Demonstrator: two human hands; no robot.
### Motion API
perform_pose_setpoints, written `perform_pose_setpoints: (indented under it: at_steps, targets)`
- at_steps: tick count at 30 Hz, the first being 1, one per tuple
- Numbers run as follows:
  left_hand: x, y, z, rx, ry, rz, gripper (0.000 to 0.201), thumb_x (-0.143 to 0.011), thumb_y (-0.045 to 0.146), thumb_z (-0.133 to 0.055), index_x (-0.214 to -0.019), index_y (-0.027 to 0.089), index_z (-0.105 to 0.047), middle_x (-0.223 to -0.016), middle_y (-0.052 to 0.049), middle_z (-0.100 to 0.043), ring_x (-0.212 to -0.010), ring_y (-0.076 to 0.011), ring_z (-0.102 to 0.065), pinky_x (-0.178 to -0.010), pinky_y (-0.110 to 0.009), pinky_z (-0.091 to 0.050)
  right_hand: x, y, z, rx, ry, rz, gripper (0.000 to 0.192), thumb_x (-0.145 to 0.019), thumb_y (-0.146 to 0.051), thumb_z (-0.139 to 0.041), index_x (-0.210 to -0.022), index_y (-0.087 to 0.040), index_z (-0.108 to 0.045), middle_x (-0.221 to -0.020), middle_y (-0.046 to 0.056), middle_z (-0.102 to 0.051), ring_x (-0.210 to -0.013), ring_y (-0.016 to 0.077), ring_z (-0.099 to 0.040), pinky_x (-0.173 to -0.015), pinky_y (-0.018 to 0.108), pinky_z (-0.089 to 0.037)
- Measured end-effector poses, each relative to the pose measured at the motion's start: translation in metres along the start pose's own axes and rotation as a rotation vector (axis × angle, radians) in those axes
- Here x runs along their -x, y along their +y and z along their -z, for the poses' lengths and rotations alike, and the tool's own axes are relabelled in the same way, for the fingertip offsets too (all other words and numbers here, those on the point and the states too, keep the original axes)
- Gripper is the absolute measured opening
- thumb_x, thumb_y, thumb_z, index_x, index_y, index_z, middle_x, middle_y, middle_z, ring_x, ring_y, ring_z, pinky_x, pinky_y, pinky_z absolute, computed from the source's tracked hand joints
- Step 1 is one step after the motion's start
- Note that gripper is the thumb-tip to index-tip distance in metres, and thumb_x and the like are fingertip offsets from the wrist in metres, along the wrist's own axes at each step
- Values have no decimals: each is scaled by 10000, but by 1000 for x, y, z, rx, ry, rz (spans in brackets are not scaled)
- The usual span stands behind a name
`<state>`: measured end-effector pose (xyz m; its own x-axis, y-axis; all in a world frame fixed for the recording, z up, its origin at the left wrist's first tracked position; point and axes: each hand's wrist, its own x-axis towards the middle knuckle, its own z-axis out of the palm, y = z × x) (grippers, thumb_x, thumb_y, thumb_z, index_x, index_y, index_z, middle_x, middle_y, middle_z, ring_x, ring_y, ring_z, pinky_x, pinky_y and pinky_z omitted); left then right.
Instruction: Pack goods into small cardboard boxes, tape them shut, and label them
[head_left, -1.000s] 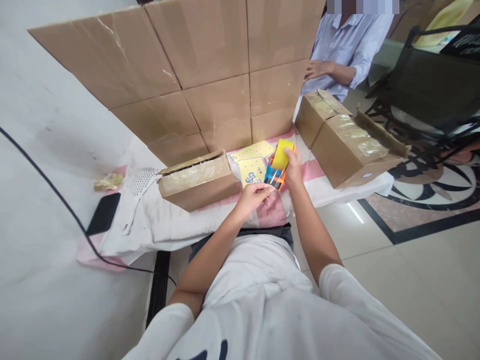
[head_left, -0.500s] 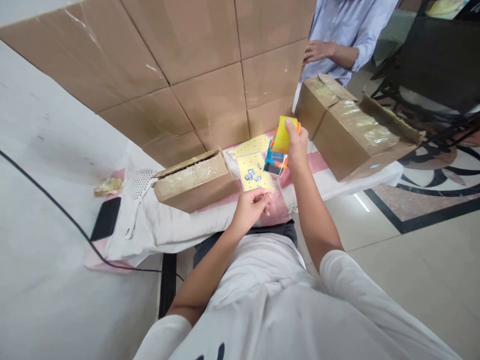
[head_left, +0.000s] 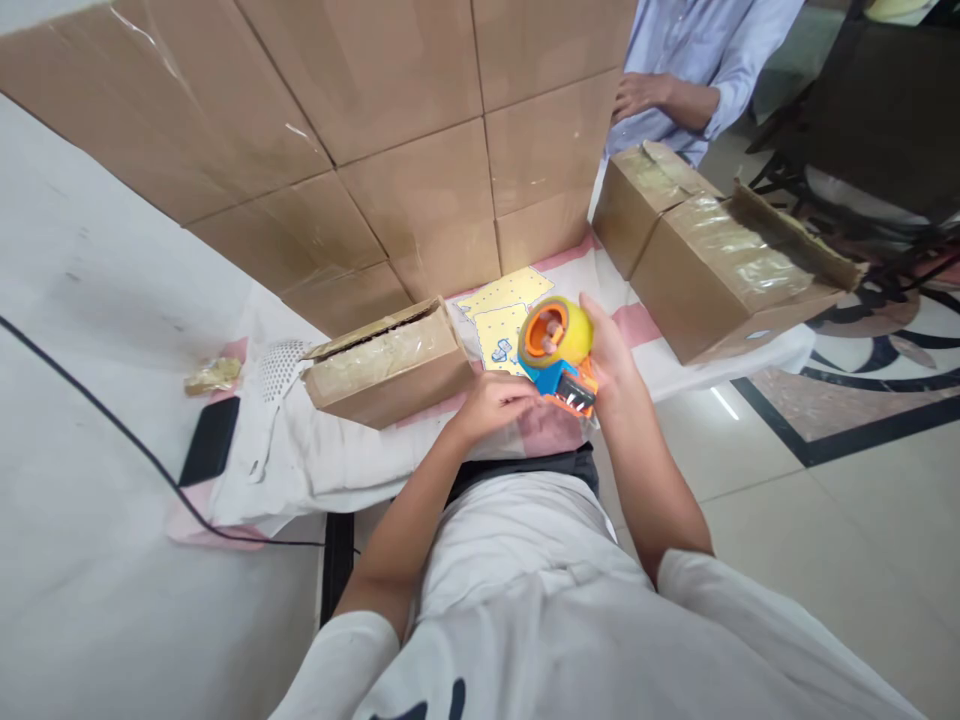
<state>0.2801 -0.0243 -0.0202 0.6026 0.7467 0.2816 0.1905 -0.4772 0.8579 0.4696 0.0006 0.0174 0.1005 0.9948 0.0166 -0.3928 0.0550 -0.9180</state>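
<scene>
My right fingers [head_left: 592,318] are gripping the orange-and-blue plastic tape dispenser [head_left: 559,368] with round yellow tape roll [head_left: 576,328], holding it over the pink-and-white cloth-covered surface [head_left: 337,445]; my left fingers [head_left: 516,393] are curling by its blue end, can't tell if pinching anything; taped brown cardboard box [head_left: 394,385] is standing to their left

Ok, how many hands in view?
3: the wearer's left hand, beside the tape dispenser; the wearer's right hand, holding that dispenser; and another person's hand, by the right edge of the box stack. That person's other hand may be hidden.
</scene>
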Motion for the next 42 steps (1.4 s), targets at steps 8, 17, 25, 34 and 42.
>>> perform_pose_setpoints:
  at_steps: [8, 17, 25, 34, 42]
  targets:
    - [-6, 18, -2, -33, -414, -345, 265, -1000, 326, -590, -993, 267, -848, -1004, -70, -823, -968, -206, -778, -884, -265, -557, 41, 5, 22, -401, -141, -526, 474, -1017, -605, -448, -712, -243, -487, -492, -33, -444, -461, 160, -458, -532, 313, -516]
    - [-22, 5, 13, -154, -508, -316, 292, -923, 243, -718, -1198, 310, -787, -1341, 4, -733, -1198, -228, -707, -1019, -294, -549, 62, -22, 12, -161, -150, -448, 480, -992, -648, -424, -817, -232, -585, -490, -53, -392, -423, 148, -394, -490, 310, -469]
    - [27, -11, 8, 135, -191, -145, 234, -1004, 269, -609, -1056, 183, -820, -941, -103, -822, -790, -171, -778, -707, -231, -572, -17, -10, 37, 401, 292, 11, 499, -854, -732, -570, -981, -255, -640, -794, 75, -711, -805, 282, -722, -684, 422, -611]
    - [78, -3, 26, 183, 320, 230, 304, -943, 326, -709, -1191, 175, -802, -677, -39, -763, -460, -73, -505, -448, -188, -382, -49, -41, 56, 1189, 389, -170, 529, -797, -622, -740, -983, -128, -717, -973, 192, -729, -1017, 359, -698, -891, 500, -537]
    - [87, 15, 38, -13, 544, -41, 638, -903, 138, -742, -1490, 328, -582, -746, 32, -789, -455, -39, -420, -461, -156, -378, 12, -46, -28, 1511, -172, 180, 546, -922, -660, -591, -1200, -212, -734, -1227, 163, -664, -1062, 341, -639, -891, 476, -515]
